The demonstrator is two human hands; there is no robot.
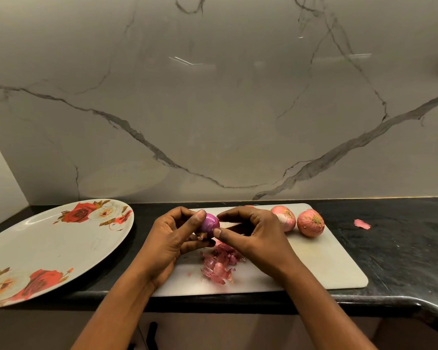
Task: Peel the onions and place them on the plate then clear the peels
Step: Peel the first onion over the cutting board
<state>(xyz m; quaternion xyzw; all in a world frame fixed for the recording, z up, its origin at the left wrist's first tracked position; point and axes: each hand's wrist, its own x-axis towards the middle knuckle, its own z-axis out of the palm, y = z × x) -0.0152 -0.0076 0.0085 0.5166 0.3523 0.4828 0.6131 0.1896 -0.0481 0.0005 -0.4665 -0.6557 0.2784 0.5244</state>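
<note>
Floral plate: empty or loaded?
Empty: the white rose-patterned plate shows only its print; the peeled purple onion is in the left hand and right hand.

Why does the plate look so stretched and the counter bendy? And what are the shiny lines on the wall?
Head view: the wide lens stretches the plate at the left edge and bends the counter; head view again, the streaks on the wall are glare from reflected light.

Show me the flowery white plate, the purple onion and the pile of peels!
Round white plate with red roses (51, 243): head view, its bare white middle.
Peeled purple onion (210, 221): head view, its shiny bare side.
Pile of pink papery peels (219, 265): head view, the heap's middle.
</note>
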